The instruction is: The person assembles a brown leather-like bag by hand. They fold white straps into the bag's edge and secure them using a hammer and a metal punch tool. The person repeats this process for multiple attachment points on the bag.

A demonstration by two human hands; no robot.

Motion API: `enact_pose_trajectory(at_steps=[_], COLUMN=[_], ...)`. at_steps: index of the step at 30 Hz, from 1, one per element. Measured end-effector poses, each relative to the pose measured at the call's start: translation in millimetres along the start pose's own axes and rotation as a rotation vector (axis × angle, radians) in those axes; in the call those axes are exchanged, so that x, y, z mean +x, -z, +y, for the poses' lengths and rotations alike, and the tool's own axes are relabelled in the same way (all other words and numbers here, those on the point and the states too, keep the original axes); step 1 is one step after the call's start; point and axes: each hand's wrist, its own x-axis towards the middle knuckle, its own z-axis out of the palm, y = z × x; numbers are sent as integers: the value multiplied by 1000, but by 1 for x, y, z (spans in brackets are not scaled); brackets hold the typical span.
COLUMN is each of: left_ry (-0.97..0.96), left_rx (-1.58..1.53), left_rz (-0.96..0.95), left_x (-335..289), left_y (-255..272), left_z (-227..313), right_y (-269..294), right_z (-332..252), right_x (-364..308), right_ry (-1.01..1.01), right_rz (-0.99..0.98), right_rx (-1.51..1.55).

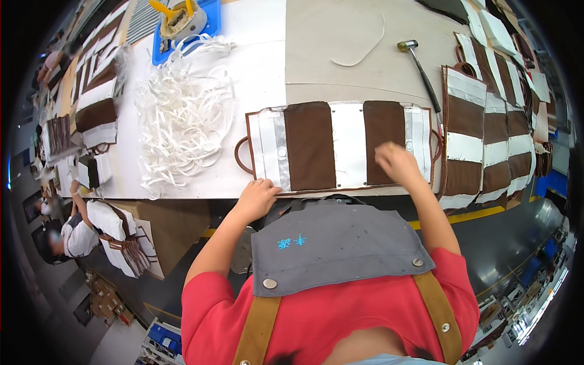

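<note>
A tray (pixel 213 13) holds a bowl (pixel 194 24), yellow tools (pixel 161 8) inside. Left hand (pixel 258 198) touches the panel (pixel 311 146); right hand (pixel 398 164) curls; grips unclear.

The rectangular brown-and-white striped panel (pixel 348 146) lies flat

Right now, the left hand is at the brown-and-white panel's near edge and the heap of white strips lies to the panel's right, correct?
Not quite: the heap of white strips lies left of the panel, as the head view shows.
</note>
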Motion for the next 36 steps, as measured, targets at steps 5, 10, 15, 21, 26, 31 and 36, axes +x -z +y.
enact_pose_trajectory(at_steps=[5, 10, 15, 21, 26, 31, 36], left_ry=[84, 98, 216, 290, 303, 222, 200], left_rx=[-61, -22, 61, 111, 87, 171, 198], left_rz=[193, 308, 482, 588, 675, 595, 566], left_x=[40, 63, 87, 105, 117, 130, 134], left_y=[27, 31, 16, 4, 13, 32, 28], left_z=[0, -21, -42, -63, -86, -99, -110], right_y=[-4, -12, 42, 83, 17, -64, -105], right_z=[10, 46, -29, -117, -143, -137, -126], right_x=[172, 248, 212, 129, 137, 183, 187], right_ry=[147, 95, 92, 25, 56, -150, -62], right_rz=[534, 567, 747, 395, -204, -151, -94], right_rx=[-146, -344, 25, 130, 685, 852, 799])
